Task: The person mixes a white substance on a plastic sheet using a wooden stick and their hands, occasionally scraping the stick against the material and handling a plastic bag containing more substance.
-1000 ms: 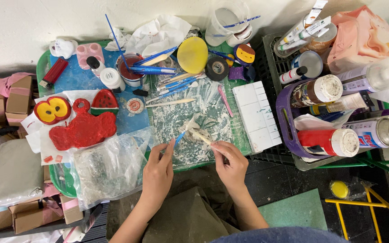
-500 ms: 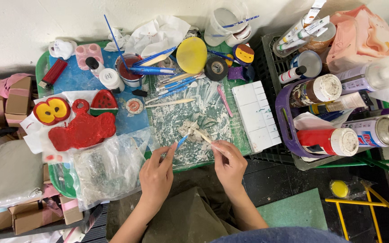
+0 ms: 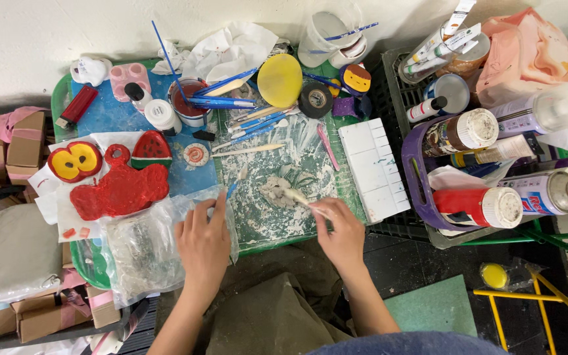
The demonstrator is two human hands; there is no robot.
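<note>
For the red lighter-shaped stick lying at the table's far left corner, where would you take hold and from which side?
Grip the red stick across its narrow width at mid-length, coming straight down from above. It lies flat and slanted on the blue mat, with both long sides bare. The pink holder sits close on its right, so a sideways approach looks cramped. The left hand is nearer than the right hand.

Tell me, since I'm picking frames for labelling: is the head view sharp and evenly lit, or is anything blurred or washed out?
Head view: light is flat and even, shadows soft; the left hand and right hand look sharp, as does the small clay piece; the white wall is bright but not blown out; edges bend slightly from a wide lens.
</note>
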